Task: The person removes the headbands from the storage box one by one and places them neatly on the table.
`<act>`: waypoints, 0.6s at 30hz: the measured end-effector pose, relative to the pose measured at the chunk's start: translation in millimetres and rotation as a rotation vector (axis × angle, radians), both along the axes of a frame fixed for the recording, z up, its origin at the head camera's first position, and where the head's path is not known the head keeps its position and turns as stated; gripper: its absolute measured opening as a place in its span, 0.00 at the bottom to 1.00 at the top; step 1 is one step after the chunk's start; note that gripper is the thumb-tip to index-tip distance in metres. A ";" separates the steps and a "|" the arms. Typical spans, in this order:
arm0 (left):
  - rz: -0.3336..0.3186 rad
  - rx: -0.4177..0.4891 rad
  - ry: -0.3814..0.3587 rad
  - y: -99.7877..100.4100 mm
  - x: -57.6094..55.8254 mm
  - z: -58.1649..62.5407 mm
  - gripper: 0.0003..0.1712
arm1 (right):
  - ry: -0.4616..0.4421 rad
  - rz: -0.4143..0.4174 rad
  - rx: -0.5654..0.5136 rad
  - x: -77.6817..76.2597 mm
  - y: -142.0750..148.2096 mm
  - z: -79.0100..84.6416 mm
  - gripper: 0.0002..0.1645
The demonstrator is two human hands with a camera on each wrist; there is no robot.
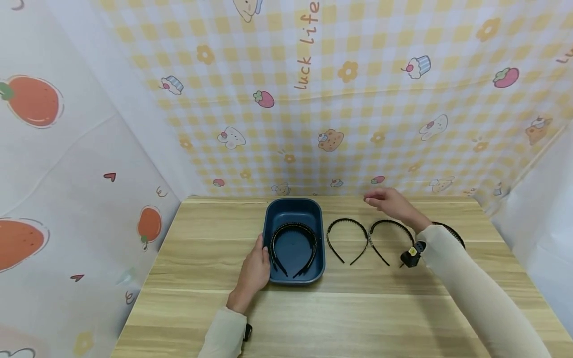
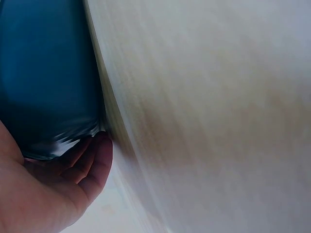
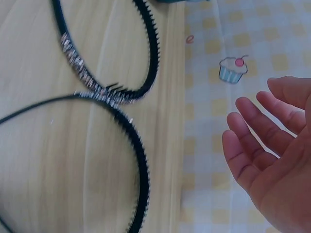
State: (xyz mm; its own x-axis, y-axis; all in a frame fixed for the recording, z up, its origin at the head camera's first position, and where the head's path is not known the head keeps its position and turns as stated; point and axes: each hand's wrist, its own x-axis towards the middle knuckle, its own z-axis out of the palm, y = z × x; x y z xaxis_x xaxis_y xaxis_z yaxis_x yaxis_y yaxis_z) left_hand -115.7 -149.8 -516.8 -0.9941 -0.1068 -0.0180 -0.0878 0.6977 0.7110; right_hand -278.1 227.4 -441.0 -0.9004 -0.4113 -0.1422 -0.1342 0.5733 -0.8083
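Note:
My left hand (image 1: 256, 266) grips the left side of a dark blue plastic bin (image 1: 293, 284), its thumb at the rim and its fingers along the outer wall. Inside the bin lie several black headbands (image 1: 276, 232), overlapping one another. In the left wrist view the curved fingers (image 2: 97, 165) are right against the bin's wall (image 2: 48, 73). My right hand (image 1: 389, 203) is raised past two black toothed headbands, one nearer the bin (image 1: 346, 220) and one beside it (image 1: 394, 221). Loosely bent and apart, the right fingers (image 3: 262, 126) hold nothing.
Another black headband (image 1: 449, 231) lies farther right, partly hidden by the right sleeve (image 1: 470, 283). The wooden table (image 1: 201, 248) backs onto a yellow checked cloth (image 1: 286, 114). A white printed cloth (image 1: 89, 164) hangs at the left.

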 end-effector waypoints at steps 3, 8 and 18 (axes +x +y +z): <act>0.003 0.001 -0.002 -0.6 0.0 -0.2 0.29 | -0.020 0.014 -0.025 -2.6 -9.1 -0.4 0.24; -0.004 0.009 0.020 -0.2 0.1 -0.1 0.29 | -0.027 0.051 -0.041 -3.9 -23.9 -0.1 0.23; -0.004 0.013 0.037 0.2 0.0 0.6 0.29 | -0.077 0.102 -0.072 -4.1 -39.9 5.4 0.23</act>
State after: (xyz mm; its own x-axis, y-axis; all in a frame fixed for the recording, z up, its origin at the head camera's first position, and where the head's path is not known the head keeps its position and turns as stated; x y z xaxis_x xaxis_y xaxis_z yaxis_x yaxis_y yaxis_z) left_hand -115.6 -149.6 -516.1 -0.9946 -0.1023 0.0176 -0.0581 0.6890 0.7224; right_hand -282.3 187.5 -435.7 -0.8408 -0.5120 -0.1758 -0.1255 0.5002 -0.8567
